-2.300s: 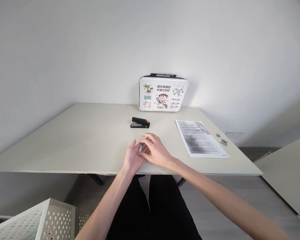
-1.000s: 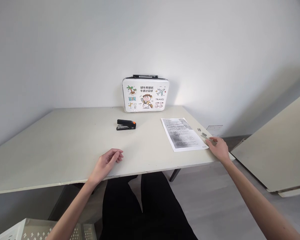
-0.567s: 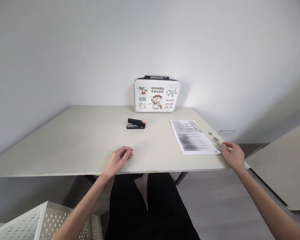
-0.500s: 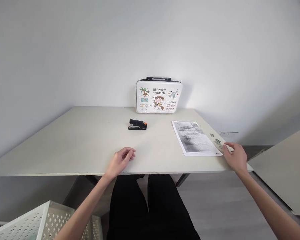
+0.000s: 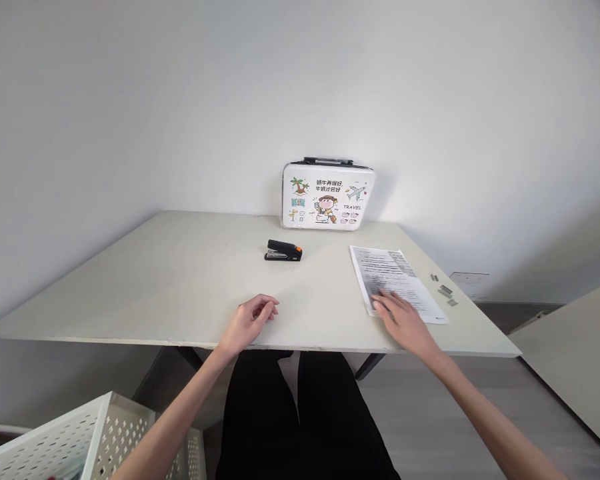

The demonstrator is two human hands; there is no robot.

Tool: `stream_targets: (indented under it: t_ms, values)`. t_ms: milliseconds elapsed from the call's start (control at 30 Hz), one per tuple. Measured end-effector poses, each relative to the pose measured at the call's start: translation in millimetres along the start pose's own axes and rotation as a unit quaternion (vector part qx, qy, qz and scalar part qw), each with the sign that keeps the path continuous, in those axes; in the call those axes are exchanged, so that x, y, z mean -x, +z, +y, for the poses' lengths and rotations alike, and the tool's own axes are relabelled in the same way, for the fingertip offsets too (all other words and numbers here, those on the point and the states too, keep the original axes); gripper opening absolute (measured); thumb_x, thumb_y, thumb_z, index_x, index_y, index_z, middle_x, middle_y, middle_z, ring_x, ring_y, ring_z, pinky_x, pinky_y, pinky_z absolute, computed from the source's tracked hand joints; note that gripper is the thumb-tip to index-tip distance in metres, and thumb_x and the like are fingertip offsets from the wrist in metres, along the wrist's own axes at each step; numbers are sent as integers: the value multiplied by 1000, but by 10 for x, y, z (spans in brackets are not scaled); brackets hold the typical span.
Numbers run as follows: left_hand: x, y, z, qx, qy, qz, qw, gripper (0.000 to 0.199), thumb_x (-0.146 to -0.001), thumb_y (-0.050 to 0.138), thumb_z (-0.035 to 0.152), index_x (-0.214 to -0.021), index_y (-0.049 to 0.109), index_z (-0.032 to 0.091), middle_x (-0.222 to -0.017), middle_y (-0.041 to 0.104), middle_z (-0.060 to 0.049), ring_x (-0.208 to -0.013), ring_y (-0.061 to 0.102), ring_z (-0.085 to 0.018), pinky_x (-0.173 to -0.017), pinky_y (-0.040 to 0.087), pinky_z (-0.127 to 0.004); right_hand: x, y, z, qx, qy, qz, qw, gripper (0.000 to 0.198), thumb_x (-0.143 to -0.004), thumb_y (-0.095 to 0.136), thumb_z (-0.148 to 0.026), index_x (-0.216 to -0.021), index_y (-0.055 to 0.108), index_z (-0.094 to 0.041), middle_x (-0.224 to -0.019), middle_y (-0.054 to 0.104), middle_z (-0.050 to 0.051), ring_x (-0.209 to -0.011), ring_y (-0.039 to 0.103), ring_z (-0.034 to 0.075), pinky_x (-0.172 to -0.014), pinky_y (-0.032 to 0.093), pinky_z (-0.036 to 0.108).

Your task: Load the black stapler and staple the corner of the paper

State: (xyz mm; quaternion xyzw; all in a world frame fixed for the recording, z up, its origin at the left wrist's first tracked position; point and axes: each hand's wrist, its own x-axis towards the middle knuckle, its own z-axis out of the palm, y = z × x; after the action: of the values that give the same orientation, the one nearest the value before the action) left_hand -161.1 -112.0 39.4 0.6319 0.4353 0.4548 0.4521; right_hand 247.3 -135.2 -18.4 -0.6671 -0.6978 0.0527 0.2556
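My left hand (image 5: 251, 323) rests near the table's front edge, its fingers curled together, with nothing visible in them. My right hand (image 5: 404, 323) lies over the lower part of a printed sheet of paper (image 5: 380, 263). Its fingers are stretched out and slightly apart, and they cover some of the text. To the right of the paper lie several small grey strips of staples (image 5: 445, 291). A black stapler (image 5: 283, 251) with an orange button sits on its base beyond my left hand, and neither hand touches it.
A white case (image 5: 329, 198) with cartoon prints and a black handle stands against the wall at the back of the table (image 5: 155, 280). A white perforated basket (image 5: 100, 433) is at the lower left. A pale panel (image 5: 575, 360) stands right of the table.
My right hand has moved left from the staple strips onto the paper, and its fingers have stretched out. My left hand keeps its curled pose. The view has shifted slightly.
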Motion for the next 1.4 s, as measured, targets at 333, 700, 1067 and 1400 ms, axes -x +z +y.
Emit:
stream_targets:
  t_ms: [333,700,1067,1400]
  values:
    - [11,-4,-16,-50,19,-3,999,19,-96,68,40,-94,78,24,-81,74,-4,-74,69,-20,-73,55,-28,612,122,-1428,-85,-138,-44,986,49,-105,53,-52,-153,54,-43,-162,50,-1,-152,45,37,-114,50,66]
    - [28,-32,-53,-108,23,-23,994,30,-101,55,47,-100,73,23,-90,75,-4,-85,72,-22,-82,58,-34,342,11,-732,10,-42,-92,995,58,-110,31,-59,-154,56,-31,-169,40,0,-160,30,34,-126,37,60]
    - [-14,-156,-300,-321,107,37,940,33,-104,51,45,-128,62,25,-146,64,-8,-153,41,-28,-123,41,-50,318,308,-1545,-49,-118,-140,982,59,-111,27,-57,-159,50,-32,-173,30,-3,-164,14,34,-133,15,62]
    - [-101,-733,-409,-506,34,-5,862,70,-103,42,69,-153,47,20,-168,42,-12,-161,26,-33,-128,31,-52,-147,334,-1105,-204,-124,-72,968,50,-108,43,-56,-150,59,-33,-163,50,2,-153,43,28,-122,43,53]
